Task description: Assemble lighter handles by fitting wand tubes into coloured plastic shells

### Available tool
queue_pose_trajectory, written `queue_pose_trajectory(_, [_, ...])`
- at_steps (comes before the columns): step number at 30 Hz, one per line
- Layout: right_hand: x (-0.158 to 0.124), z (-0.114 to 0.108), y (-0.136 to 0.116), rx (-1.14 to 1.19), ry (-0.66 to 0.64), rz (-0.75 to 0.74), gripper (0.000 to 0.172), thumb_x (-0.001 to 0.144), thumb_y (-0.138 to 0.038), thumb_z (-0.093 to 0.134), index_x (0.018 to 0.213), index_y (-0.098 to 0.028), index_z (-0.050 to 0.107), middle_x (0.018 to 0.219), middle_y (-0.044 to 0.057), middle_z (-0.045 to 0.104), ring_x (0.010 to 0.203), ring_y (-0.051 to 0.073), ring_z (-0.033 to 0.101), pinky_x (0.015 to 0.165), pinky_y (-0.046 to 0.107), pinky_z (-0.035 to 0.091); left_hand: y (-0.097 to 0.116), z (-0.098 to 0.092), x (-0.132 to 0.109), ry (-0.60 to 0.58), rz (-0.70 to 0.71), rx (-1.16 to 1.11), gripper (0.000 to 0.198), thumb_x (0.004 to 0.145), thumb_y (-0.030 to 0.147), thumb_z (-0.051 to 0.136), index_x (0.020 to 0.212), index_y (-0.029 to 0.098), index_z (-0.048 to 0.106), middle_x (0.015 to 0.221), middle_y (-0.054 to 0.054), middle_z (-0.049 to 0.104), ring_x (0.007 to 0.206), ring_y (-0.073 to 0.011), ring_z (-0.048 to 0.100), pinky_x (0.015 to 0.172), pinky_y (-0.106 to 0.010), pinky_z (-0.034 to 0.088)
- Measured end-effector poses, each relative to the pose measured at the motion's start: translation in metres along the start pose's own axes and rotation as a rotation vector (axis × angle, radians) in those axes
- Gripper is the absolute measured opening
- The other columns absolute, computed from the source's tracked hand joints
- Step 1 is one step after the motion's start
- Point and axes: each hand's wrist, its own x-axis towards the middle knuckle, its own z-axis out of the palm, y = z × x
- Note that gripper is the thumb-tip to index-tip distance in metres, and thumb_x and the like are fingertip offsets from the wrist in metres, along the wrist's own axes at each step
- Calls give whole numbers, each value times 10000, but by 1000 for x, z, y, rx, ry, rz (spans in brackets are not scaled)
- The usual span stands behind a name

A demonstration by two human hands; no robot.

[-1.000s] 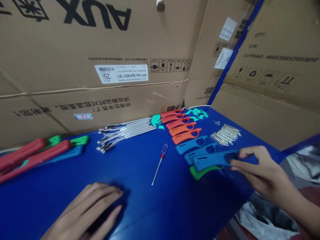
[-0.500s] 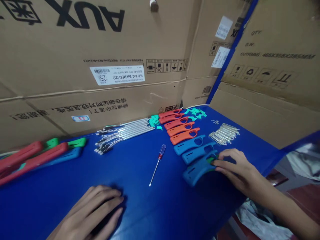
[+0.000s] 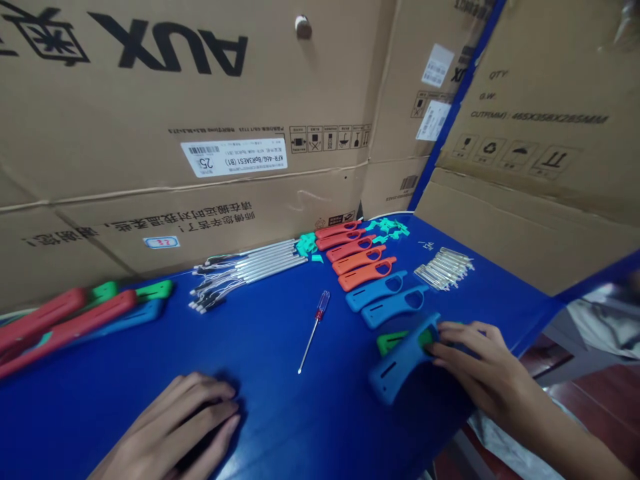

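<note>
While your right hand (image 3: 493, 377) closes round blue plastic handle shell (image 3: 400, 363), fingers hide its end. Green plastic piece (image 3: 391, 343) sits half-hidden behind shell; contact unclear. Red-handled screwdriver (image 3: 316, 331) lies mid-way on blue table (image 3: 280, 427): shell at its 4 o'clock, open left hand (image 3: 170, 427) at 8 o'clock, palm down, holding nothing.
</note>
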Motion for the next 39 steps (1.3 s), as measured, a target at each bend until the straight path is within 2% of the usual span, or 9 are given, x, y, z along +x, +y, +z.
queue_pose_trajectory(7, [-16, -15, 13, 91, 57, -119, 289, 868, -113, 562, 1105, -242, 664, 1018, 90, 683, 1067, 261, 633, 871, 385, 514, 1, 0, -1, 5, 14, -5, 134, 898, 303, 596, 917, 252, 719, 902, -21, 734, 859, -192, 708, 863, -330, 573])
queue_pose_trajectory(10, [-12, -19, 20, 129, 69, -80, 289, 864, -125, 580, 1112, -252, 655, 1028, 87, 685, 1061, 270, 632, 847, 386, 541, 0, 0, -1, 1, 11, 2, 127, 895, 297, 601, 923, 253, 717, 911, -22, 734, 874, -195, 705, 884, -338, 564])
queue_pose_trajectory(15, [4, -14, 16, 101, 203, 54, 198, 871, -185, 604, 1034, -271, 674, 925, 57, 702, 884, 246, 669, 763, 380, 549, 0, 1, -1, -6, 0, -16, 153, 908, 312, 580, 904, 258, 723, 893, -21, 733, 857, -190, 708, 870, -319, 569])
queue_pose_trajectory(19, [11, -2, 7, 112, 140, 140, 154, 907, -263, 576, 1017, -253, 684, 963, 72, 684, 887, 237, 665, 748, 358, 551, -1, 0, -1, -1, -9, -22, 155, 909, 311, 579, 898, 254, 724, 893, -23, 734, 849, -187, 710, 873, -312, 567])
queue_pose_trajectory(22, [11, 4, 3, 157, 120, 172, 148, 913, -243, 573, 1014, -247, 681, 984, 72, 649, 914, 223, 649, 750, 325, 548, -1, 0, -2, -3, -7, -10, 152, 904, 319, 586, 896, 259, 724, 900, -21, 734, 853, -191, 710, 863, -322, 574])
queue_pose_trajectory(30, [5, -14, 0, 181, 9, 93, 160, 918, -234, 565, 1030, -237, 679, 974, 70, 629, 901, 205, 637, 745, 292, 539, 0, 0, -3, 4, -4, -6, 168, 910, 311, 566, 899, 257, 725, 903, -23, 736, 863, -195, 711, 854, -338, 582])
queue_pose_trajectory(34, [12, -18, 7, 118, -86, 124, 193, 939, -297, 545, 1073, -244, 672, 959, 69, 636, 854, 202, 628, 728, 324, 530, -1, 0, -5, -6, -2, 18, 153, 901, 319, 585, 906, 261, 727, 918, -21, 736, 882, -202, 708, 895, -363, 567])
queue_pose_trajectory(39, [24, -17, 19, -3, -193, 113, 278, 970, -370, 475, 1068, -229, 693, 970, 93, 656, 888, 224, 628, 763, 364, 521, -3, -1, -6, -13, 12, 29, 172, 915, 322, 571, 911, 260, 731, 928, -24, 737, 886, -199, 706, 896, -354, 566])
